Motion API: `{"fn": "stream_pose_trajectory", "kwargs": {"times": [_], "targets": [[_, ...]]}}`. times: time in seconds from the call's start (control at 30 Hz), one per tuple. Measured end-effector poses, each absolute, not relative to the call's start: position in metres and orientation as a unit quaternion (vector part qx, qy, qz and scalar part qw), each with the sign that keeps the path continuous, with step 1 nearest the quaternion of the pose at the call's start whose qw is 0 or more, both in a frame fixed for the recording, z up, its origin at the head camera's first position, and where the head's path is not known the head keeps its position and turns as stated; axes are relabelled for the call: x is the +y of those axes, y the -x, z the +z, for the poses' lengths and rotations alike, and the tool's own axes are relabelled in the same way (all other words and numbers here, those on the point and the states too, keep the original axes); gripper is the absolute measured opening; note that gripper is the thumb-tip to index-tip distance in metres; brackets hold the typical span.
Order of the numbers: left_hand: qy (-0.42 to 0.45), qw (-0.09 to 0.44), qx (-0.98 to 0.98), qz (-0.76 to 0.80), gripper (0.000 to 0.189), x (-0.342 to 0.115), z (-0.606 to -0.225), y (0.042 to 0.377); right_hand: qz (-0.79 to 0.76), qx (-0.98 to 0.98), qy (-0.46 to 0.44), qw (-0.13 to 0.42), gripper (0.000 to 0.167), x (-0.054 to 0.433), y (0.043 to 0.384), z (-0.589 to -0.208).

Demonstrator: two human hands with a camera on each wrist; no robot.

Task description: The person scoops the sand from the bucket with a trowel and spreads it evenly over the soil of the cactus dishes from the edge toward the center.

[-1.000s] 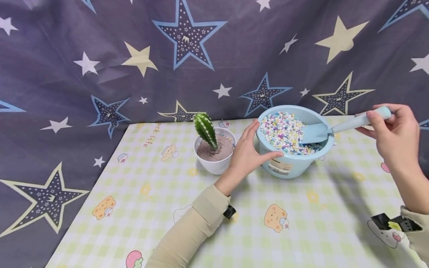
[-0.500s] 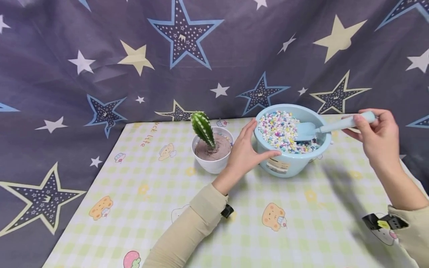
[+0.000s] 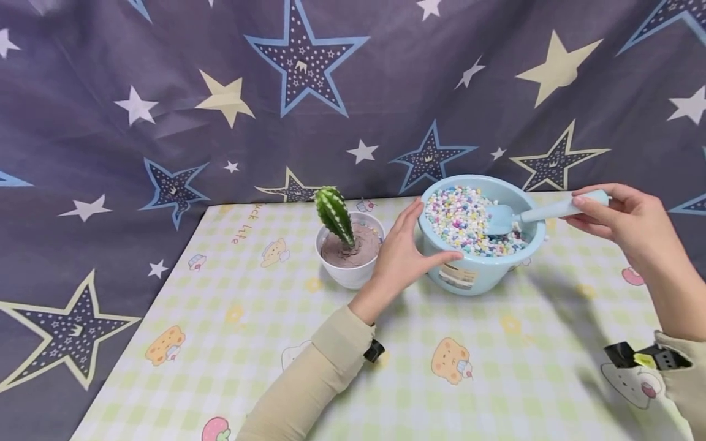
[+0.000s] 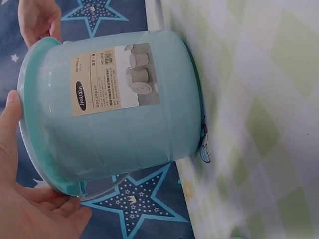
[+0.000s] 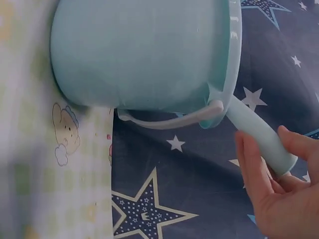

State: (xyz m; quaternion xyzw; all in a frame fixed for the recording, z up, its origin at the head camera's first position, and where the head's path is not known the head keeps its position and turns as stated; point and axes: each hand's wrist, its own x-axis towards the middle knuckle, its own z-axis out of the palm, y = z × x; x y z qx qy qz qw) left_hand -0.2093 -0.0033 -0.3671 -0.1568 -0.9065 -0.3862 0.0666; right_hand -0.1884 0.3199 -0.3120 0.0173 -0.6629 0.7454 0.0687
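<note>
A light blue bucket (image 3: 488, 277) stands on the table, filled with small multicoloured beads (image 3: 458, 214). My left hand (image 3: 398, 257) holds its left side at the rim, thumb at the front and fingers toward the back. In the left wrist view, that hand (image 4: 35, 206) has curled fingers under the bucket's rim. My right hand (image 3: 634, 223) pinches the handle of a light blue scoop (image 3: 548, 212). The scoop's blade lies partly sunk in the beads, its lower edge hidden. The right wrist view shows the scoop handle (image 5: 264, 137) slanting over the rim between thumb and fingers.
Left of the bucket, close to my left wrist, is a white pot (image 3: 353, 277) of brown soil with a green cactus (image 3: 334, 214). The bucket's thin handle (image 5: 169, 122) hangs down its side. A starry cloth (image 3: 386, 73) hangs behind the checked table (image 3: 265, 367).
My right hand has moved left with the scoop, and its blade has slid further into the beads. My left hand keeps its hold on the bucket. The whole view has shifted slightly.
</note>
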Motion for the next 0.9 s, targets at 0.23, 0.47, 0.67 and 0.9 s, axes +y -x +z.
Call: {"fn": "stream_pose_trajectory", "kwargs": {"times": [0.23, 0.47, 0.67, 0.9], "targets": [[0.156, 0.072, -0.907, -0.386, 0.113, -0.002, -0.368, 0.209, 0.749, -0.652, -0.016, 0.115, 0.015, 0.31, 0.187, -0.318], [0.161, 0.077, -0.904, -0.387, 0.112, -0.002, -0.369, 0.21, 0.746, -0.656, -0.037, 0.108, 0.017, 0.3, 0.187, -0.325], [0.156, 0.071, -0.909, -0.38, 0.113, -0.003, -0.369, 0.21, 0.788, -0.609, -0.017, 0.085, 0.017, 0.3, 0.187, -0.325], [0.154, 0.065, -0.908, -0.384, 0.112, -0.003, -0.368, 0.209, 0.793, -0.6, -0.011, 0.105, 0.018, 0.298, 0.185, -0.326]]}}
